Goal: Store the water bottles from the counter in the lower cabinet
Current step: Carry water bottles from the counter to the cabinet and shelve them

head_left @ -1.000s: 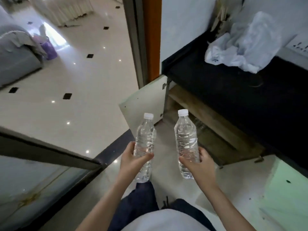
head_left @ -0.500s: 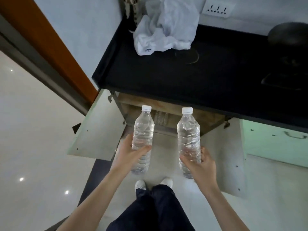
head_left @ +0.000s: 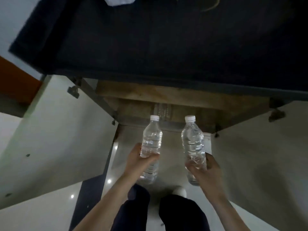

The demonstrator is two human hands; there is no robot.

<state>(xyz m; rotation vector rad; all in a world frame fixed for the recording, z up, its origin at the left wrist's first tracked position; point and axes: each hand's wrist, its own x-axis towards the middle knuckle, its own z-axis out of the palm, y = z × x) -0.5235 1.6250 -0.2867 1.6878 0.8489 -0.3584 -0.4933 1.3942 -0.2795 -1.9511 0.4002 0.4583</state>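
Two held | left bottle [head_left: 151,140] left hand [head_left: 138,162] | right bottle [head_left: 192,144] right hand [head_left: 206,170] | cabinet [head_left: 166,95] nearer

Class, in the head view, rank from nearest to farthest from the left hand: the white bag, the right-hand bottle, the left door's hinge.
From the left hand:
1. right-hand bottle, just beside it to the right.
2. left door's hinge, up on the left.
3. white bag, far back on the counter.
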